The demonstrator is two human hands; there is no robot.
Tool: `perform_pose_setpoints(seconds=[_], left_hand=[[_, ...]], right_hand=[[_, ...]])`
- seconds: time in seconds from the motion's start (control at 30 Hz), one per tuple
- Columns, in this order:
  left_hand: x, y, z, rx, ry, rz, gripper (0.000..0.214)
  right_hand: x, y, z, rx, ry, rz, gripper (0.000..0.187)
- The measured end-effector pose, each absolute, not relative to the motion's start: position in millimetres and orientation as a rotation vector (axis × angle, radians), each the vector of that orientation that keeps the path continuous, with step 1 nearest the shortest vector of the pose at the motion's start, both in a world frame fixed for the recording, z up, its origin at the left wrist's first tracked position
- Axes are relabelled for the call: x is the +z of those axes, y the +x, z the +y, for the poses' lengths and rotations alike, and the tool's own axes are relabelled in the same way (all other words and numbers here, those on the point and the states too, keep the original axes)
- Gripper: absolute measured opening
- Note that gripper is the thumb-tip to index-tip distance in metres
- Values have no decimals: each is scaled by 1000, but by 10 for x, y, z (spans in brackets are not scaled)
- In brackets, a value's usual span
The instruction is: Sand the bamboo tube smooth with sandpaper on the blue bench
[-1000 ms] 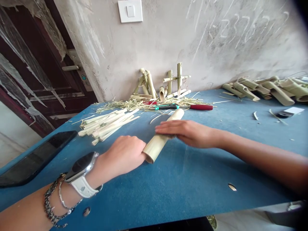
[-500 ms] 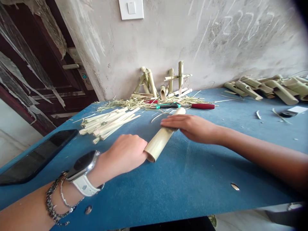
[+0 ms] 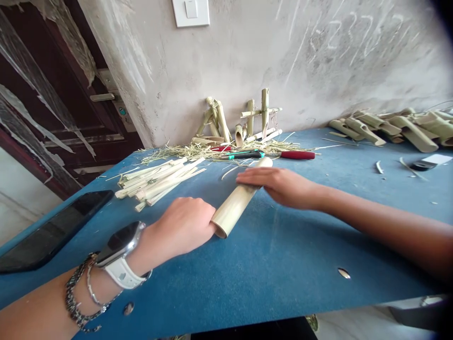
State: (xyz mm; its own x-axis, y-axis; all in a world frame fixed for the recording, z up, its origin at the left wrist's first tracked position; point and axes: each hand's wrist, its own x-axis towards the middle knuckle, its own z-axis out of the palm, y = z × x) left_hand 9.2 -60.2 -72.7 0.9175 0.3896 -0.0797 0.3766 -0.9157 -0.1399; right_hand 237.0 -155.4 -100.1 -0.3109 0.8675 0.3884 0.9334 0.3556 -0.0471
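A pale bamboo tube [image 3: 233,210] lies slantwise on the blue table, its hollow cut end toward me. My left hand [image 3: 189,222] is closed in a fist at the tube's near end, gripping its left edge; the fingertips are hidden. Across the upper middle of the tube rests my right hand [image 3: 276,184], fingers straight and pressed together. A thin dark edge shows between its palm side and the bamboo; I cannot make out what it is. Beyond the tube lie a red-handled tool [image 3: 297,155] and a black-and-green tool [image 3: 246,155].
Split bamboo strips [image 3: 161,182] lie left of the tube, and a black phone [image 3: 56,229] sits at the left edge. Shavings [image 3: 170,153] and bamboo constructions [image 3: 264,113] stand by the wall. Cut bamboo pieces [image 3: 406,130] are heaped at back right, near a black tape measure [image 3: 423,165].
The whole view has shifted very slightly. Both hands keep their places on the bamboo tube, with no clear movement between the frames.
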Motion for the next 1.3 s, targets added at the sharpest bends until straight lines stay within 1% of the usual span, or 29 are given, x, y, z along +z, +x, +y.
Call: perform_pose_setpoints(seconds=[0.1, 0.17, 0.23, 0.33, 0.4, 0.47, 0.57, 0.63, 0.7, 0.83, 0.9, 0.97, 1.07, 1.13, 1.2, 1.3], left_hand=[[-754, 100, -582, 115, -2914, -568, 36], [-753, 105, -587, 113, -2910, -569, 37], [-734, 107, -606, 148, -2933, -577, 35], [-704, 102, -636, 169, -2944, -592, 35], [-701, 97, -640, 173, -2940, -598, 33], [-712, 93, -629, 167, -2930, -591, 31], [-738, 90, -603, 108, -2912, -565, 33], [-746, 86, -593, 85, -2916, -538, 34], [-743, 82, -594, 93, -2926, -514, 32], [-726, 75, -615, 90, -2908, -506, 29], [-722, 77, -623, 88, -2905, -516, 29], [-726, 80, -620, 97, -2916, -524, 30], [-740, 88, -599, 111, -2920, -528, 31], [-745, 91, -587, 117, -2917, -545, 31], [-739, 92, -585, 122, -2944, -560, 29], [-709, 89, -605, 136, -2998, -580, 28]], right_hand=[[-927, 1996, -1644, -26, -1249, -2474, 67], [-913, 2066, -1621, -10, -1219, -2499, 67], [-945, 2357, -1547, -144, -1403, -2413, 68], [-1023, 2757, -1455, -393, -1842, -2157, 65], [-1050, 2730, -1460, -468, -1936, -2092, 63], [-1048, 2461, -1523, -439, -1791, -2200, 63], [-1004, 2014, -1639, -269, -1425, -2481, 65], [-973, 1971, -1649, -214, -1322, -2560, 66], [-968, 2184, -1595, -251, -1417, -2516, 67], [-1024, 2742, -1474, -446, -1920, -2191, 62], [-1040, 2733, -1481, -508, -1981, -2124, 59], [-1029, 2495, -1542, -492, -1834, -2223, 58], [-969, 2057, -1660, -351, -1479, -2467, 59], [-926, 1971, -1689, -280, -1368, -2549, 61], [-908, 2123, -1655, -296, -1452, -2519, 62], [-939, 2561, -1550, -426, -1814, -2311, 61]])
